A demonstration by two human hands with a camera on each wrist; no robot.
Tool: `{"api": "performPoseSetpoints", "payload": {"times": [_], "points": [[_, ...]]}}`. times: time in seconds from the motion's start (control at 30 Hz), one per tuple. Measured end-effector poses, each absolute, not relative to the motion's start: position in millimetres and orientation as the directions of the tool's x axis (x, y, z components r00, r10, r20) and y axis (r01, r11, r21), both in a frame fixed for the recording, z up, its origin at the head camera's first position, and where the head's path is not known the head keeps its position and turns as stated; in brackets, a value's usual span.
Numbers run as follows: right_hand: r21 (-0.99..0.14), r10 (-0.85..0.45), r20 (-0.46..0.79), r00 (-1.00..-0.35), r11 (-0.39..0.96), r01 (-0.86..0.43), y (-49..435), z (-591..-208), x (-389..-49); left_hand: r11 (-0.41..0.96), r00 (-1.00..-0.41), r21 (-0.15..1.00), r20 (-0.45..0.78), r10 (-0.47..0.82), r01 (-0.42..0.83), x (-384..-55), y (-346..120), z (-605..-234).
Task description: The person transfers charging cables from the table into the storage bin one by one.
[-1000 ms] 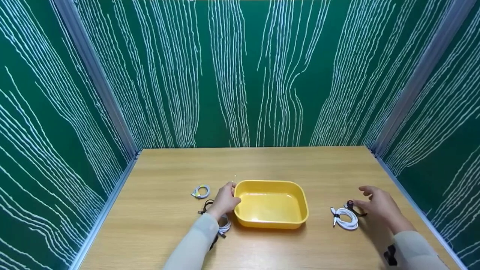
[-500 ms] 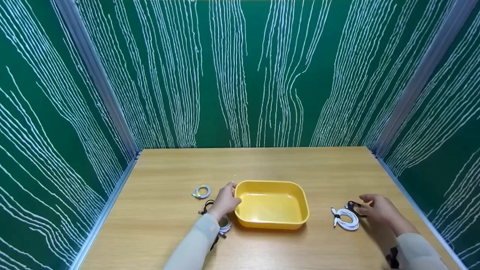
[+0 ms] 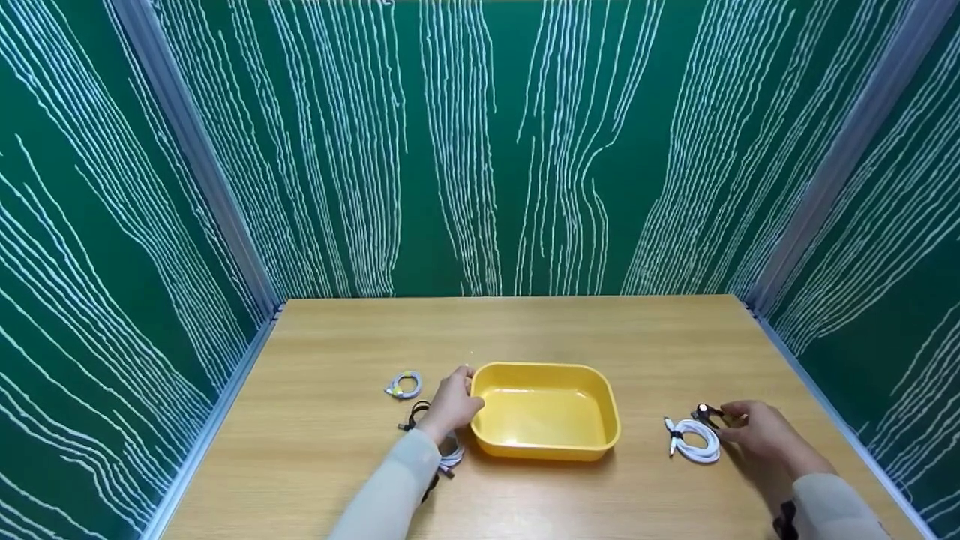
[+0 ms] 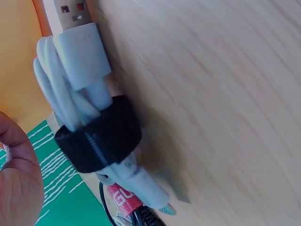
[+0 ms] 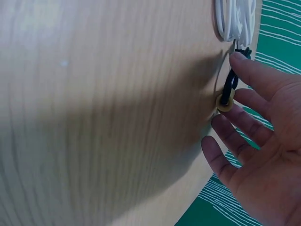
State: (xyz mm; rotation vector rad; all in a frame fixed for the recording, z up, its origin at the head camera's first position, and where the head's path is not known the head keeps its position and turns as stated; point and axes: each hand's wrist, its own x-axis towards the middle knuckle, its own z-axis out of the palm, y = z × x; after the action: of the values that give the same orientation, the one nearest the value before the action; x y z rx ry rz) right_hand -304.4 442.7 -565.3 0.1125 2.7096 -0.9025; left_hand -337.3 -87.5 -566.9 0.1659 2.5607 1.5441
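Observation:
My left hand (image 3: pixel 454 405) grips the left rim of a yellow plastic bin (image 3: pixel 544 452), its thumb over the edge. A white USB cable (image 4: pixel 80 56) bundled with a black strap lies close below that hand; behind it are a black cable and a red tag (image 4: pixel 124 200). At the right, my right hand (image 3: pixel 757 427) pinches a small bundled black cable (image 3: pixel 709 414) between thumb and index finger. A yellowish round piece (image 5: pixel 225 102) shows on this cable in the right wrist view; the other fingers are spread. A coiled white cable (image 3: pixel 709 454) lies just left of it.
A light grey coiled cable (image 3: pixel 416 382) with yellow ties lies behind and left of the left hand. A black cable (image 3: pixel 415 411) is partly hidden under the left forearm. Green panels (image 3: pixel 450 150) with white lines enclose the wooden table (image 3: pixel 337 330) at the back and sides.
My right hand has lowered onto the black cable, and its thumb and index finger have closed on it. The left hand and the bin stay in place.

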Motion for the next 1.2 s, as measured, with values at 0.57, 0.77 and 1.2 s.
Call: {"api": "performPoseSetpoints", "payload": {"times": [0.57,0.77,1.2], "points": [[-0.523,-0.033,-0.254,-0.967,0.845,0.109,443.3,-569.0,-303.3,0.511,-0.985,0.856,-0.016,0.172,0.076,-335.0,-86.9,-567.0],[-0.526,-0.043,-0.228,-0.973,0.846,0.086,444.1,-569.4,-302.7,0.5,-0.985,0.864,-0.024,0.172,0.067,-335.3,-86.6,-567.0],[-0.56,-0.037,-0.195,-0.98,0.825,0.08,443.0,-562.8,-303.1,0.507,-0.986,0.859,-0.012,0.166,0.075,-336.5,-87.5,-568.1]]}}
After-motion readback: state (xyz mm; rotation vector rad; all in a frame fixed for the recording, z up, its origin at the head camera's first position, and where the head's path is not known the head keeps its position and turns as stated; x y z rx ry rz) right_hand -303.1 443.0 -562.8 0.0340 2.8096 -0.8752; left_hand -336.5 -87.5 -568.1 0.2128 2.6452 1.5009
